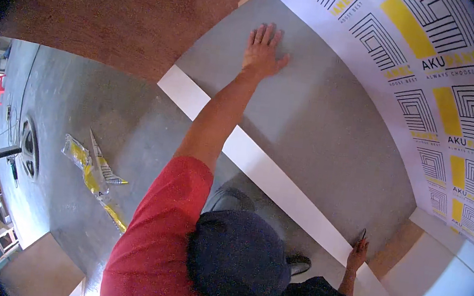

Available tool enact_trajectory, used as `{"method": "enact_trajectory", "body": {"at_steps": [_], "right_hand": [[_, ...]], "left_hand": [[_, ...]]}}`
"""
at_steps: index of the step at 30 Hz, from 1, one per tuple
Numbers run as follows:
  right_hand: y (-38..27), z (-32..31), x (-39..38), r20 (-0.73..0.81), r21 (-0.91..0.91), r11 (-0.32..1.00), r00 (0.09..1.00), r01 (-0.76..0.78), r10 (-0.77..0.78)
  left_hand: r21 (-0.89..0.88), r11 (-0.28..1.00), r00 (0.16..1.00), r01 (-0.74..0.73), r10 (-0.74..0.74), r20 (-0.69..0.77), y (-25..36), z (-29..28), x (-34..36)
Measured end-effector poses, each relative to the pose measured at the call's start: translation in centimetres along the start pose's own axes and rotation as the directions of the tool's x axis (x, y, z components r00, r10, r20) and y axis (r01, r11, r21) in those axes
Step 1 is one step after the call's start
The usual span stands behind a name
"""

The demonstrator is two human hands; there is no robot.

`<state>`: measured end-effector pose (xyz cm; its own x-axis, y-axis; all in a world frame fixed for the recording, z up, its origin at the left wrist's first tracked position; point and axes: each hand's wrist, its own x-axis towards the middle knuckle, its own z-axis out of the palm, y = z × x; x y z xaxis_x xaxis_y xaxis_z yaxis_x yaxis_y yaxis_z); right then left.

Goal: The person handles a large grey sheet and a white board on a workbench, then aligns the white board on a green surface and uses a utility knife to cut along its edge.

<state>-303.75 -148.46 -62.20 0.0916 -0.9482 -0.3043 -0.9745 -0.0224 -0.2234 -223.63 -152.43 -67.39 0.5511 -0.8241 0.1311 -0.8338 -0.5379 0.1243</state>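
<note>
Left hand (264, 50) flat on grey panel (320, 134)

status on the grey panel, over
Left hand open, flat on grey panel. Right hand pinches thin dark tool at panel's lower edge. White strip runs along that edge.

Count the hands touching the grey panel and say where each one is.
2. One hand lies flat, fingers spread, near the far end of the grey panel. The other hand is at the panel's near lower edge, holding a thin dark tool. Others may be hidden.
</note>
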Motion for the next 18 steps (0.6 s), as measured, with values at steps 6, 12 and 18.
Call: {"method": "enact_trajectory", "body": {"at_steps": [6, 12, 18], "right_hand": [[-1.6, -0.9, -0.2, 0.044, -0.132, 0.991, 0.999, -0.019, 0.025], [-1.5, -1.0, -0.1, 0.062, -0.116, 0.991, 0.996, 0.071, -0.064], [1.2, 0.0, 0.2, 0.046, -0.322, 0.942, 0.996, 0.089, -0.078]], "left_hand": [[-0.05, 0.999, 0.998, 0.0, -0.003, -0.063, -1.1, 0.5, 0.3], [0.054, 0.997, 0.993, 0.062, -0.056, -0.107, -5.2, -0.6, -1.8], [0.016, 1.0, 0.996, -0.026, 0.027, -0.089, -7.2, -1.2, -2.3]]}}
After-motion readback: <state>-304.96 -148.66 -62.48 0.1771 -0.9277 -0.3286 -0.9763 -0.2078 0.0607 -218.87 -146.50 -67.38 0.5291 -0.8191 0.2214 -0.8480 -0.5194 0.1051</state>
